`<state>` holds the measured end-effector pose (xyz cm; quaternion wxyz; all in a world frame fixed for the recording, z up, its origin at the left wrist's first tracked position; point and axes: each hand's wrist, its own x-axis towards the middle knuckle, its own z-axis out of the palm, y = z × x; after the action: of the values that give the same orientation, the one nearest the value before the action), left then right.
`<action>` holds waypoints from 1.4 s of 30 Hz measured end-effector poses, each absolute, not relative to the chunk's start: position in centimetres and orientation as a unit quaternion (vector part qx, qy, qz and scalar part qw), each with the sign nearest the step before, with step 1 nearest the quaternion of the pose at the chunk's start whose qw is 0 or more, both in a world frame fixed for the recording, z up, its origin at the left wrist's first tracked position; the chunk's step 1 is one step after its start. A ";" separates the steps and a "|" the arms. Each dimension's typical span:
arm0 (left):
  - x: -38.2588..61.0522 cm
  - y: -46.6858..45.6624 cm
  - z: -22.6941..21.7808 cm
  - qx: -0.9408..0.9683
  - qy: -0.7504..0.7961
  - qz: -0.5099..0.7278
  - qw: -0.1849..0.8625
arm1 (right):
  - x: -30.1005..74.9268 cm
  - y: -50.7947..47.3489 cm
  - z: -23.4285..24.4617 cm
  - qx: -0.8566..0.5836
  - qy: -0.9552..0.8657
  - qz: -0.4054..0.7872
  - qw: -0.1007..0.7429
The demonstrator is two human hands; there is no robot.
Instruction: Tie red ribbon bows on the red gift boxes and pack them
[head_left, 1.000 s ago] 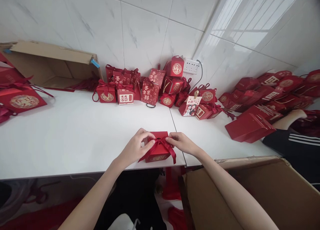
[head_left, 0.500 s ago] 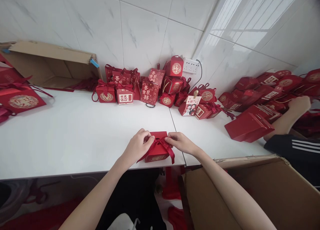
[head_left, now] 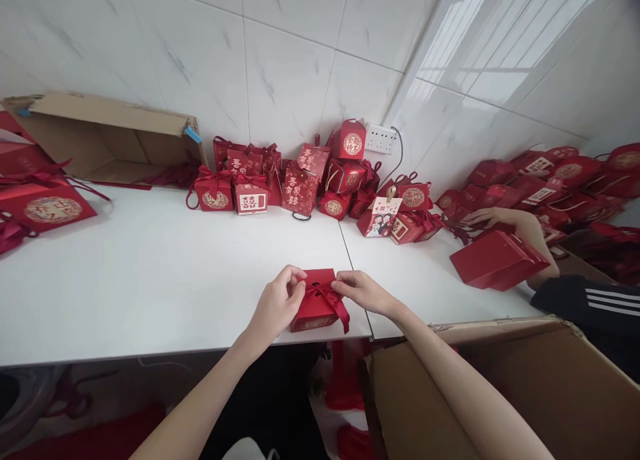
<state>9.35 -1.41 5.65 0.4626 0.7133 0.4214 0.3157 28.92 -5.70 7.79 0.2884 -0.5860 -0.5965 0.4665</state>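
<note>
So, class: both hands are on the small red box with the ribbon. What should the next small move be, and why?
Probably draw the two hands gently apart to tighten the bow. The left hand and right hand each pinch the red fabric ribbon either side of the knot on top of the small red cardboard box.

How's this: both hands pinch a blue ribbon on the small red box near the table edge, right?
Wrong colour: the head view shows left hand and right hand pinching a red ribbon on the small red box near the table edge.
</note>
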 end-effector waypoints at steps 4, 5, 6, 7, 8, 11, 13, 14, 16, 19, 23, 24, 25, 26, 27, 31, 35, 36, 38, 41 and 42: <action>9.4 -1.7 5.4 0.709 0.408 0.328 0.473 | 29.0 -5.7 8.2 -0.566 -0.561 0.522 0.305; 9.4 -1.7 5.3 0.710 0.403 0.331 0.473 | 29.0 -5.7 8.2 -0.562 -0.557 0.528 0.308; 9.4 -1.8 5.3 0.712 0.399 0.335 0.471 | 29.1 -5.7 8.3 -0.560 -0.556 0.531 0.308; 9.4 -1.8 5.2 0.716 0.397 0.337 0.465 | 29.1 -5.7 8.3 -0.558 -0.556 0.535 0.305; 9.4 -1.8 5.1 0.720 0.397 0.338 0.458 | 29.2 -5.7 8.4 -0.556 -0.557 0.538 0.301; 9.4 -1.7 4.8 0.734 0.394 0.340 0.436 | 29.3 -5.7 8.4 -0.550 -0.560 0.550 0.284; 9.4 -1.6 4.6 0.742 0.387 0.343 0.427 | 29.3 -5.7 8.3 -0.546 -0.559 0.559 0.278; 9.4 -1.6 4.5 0.744 0.383 0.345 0.425 | 29.3 -5.7 8.3 -0.546 -0.555 0.564 0.276; 9.4 -1.5 4.4 0.747 0.379 0.347 0.422 | 29.4 -5.7 8.3 -0.547 -0.541 0.578 0.271; 9.5 -1.5 4.5 0.743 0.380 0.347 0.427 | 29.5 -5.7 8.4 -0.550 -0.521 0.598 0.260; 9.6 -1.5 4.5 0.714 0.394 0.357 0.456 | 29.7 -5.7 8.4 -0.565 -0.505 0.604 0.248; 9.6 -1.4 4.5 0.701 0.399 0.356 0.472 | 29.9 -5.7 8.4 -0.570 -0.503 0.603 0.242; 9.6 -1.3 4.4 0.686 0.404 0.350 0.494 | 30.1 -5.7 8.3 -0.577 -0.501 0.601 0.235; 9.6 -1.2 4.3 0.669 0.406 0.342 0.520 | 30.3 -5.7 8.2 -0.587 -0.502 0.592 0.230; 9.6 -1.0 4.1 0.650 0.405 0.335 0.548 | 30.5 -5.7 8.1 -0.601 -0.507 0.574 0.230; 9.4 -0.8 3.2 0.570 0.387 0.326 0.648 | 31.1 -6.0 8.2 -0.645 -0.576 0.413 0.286; 9.3 -1.0 1.6 0.520 0.405 0.347 0.668 | 30.4 -6.6 8.4 -0.567 -0.684 0.386 0.247; 9.3 -1.1 1.2 0.524 0.403 0.358 0.660 | 30.1 -6.7 8.4 -0.550 -0.709 0.383 0.219; 9.2 -1.4 0.5 0.541 0.390 0.375 0.644 | 29.6 -6.8 8.3 -0.547 -0.731 0.357 0.199; 9.0 -1.7 0.0 0.539 0.388 0.394 0.635 | 29.6 -6.6 8.3 -0.585 -0.661 0.376 0.282; 8.9 -1.7 -0.1 0.532 0.393 0.401 0.634 | 29.8 -6.5 8.4 -0.589 -0.617 0.407 0.327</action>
<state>8.94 -1.68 -0.06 0.6337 0.5325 0.3927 0.4008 29.84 -6.49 8.40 0.3275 -0.5886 -0.6170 0.4070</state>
